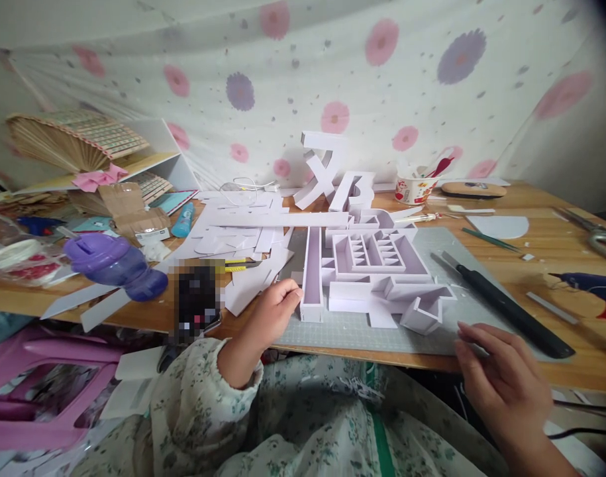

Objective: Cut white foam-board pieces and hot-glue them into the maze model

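A white foam-board model (377, 271), shaped like a large character with walled compartments, lies on a grey cutting mat (362, 328). My left hand (270, 311) rests at the mat's left edge with fingers curled, the fingertips touching the model's long left wall. My right hand (501, 377) hovers over the table's front edge at the right, fingers spread and holding nothing, close to a black ruler (506, 308).
Two upright foam letters (332, 175) stand behind the model. Loose white foam sheets (238, 232), a yellow cutter (240, 265), a purple cup (114, 265) and a phone (198, 298) lie left. A blue glue gun (591, 288), scissors (595, 232) and a paper cup (414, 185) lie right. A pink stool (39, 391) stands lower left.
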Available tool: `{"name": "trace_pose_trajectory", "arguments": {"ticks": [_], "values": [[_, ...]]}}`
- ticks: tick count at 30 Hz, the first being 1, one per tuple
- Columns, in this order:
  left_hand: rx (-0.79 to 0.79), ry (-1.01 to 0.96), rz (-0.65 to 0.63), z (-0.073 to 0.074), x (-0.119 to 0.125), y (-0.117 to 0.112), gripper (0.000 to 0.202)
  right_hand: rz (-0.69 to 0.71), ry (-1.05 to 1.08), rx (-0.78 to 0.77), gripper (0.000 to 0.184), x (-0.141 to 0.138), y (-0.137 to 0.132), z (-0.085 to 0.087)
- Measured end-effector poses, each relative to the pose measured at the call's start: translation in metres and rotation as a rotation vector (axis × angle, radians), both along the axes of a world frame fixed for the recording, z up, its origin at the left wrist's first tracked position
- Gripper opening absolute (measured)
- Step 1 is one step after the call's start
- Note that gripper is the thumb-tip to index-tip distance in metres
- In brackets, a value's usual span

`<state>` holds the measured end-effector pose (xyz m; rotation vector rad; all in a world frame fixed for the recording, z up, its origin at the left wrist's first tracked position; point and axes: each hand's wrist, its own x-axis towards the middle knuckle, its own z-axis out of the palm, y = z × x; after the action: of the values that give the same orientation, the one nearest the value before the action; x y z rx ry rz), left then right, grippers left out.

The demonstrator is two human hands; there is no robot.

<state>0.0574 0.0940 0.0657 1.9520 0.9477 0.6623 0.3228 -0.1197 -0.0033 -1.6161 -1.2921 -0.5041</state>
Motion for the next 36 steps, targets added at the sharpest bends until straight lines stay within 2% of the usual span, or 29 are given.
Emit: {"name": "trace_pose_trajectory", "arguments": {"ticks": [7,13,17,20,28,36], "values": [[0.017,-0.098,0.089,-0.002,-0.005,0.001,0.026,0.005,0.003,0.013,0.025,0.0,-0.001,-0.002],[0.056,-0.081,0.117,-0.006,-0.024,-0.016,0.019,0.003,0.01,0.005,0.026,-0.001,-0.001,-0.003],[0.224,0.015,0.1,-0.017,-0.031,-0.028,0.005,0.008,0.009,0.002,0.025,-0.001,-0.002,-0.004],[0.344,0.079,0.107,-0.021,-0.028,-0.031,0.006,0.002,0.012,0.003,0.023,0.0,-0.001,-0.005],[0.489,0.102,0.177,-0.024,-0.016,-0.029,0.009,-0.004,-0.015,0.026,0.02,0.003,0.0,-0.006],[0.636,0.111,0.185,-0.024,-0.014,-0.03,0.013,0.015,-0.027,0.047,0.018,0.004,-0.001,-0.005]]}}
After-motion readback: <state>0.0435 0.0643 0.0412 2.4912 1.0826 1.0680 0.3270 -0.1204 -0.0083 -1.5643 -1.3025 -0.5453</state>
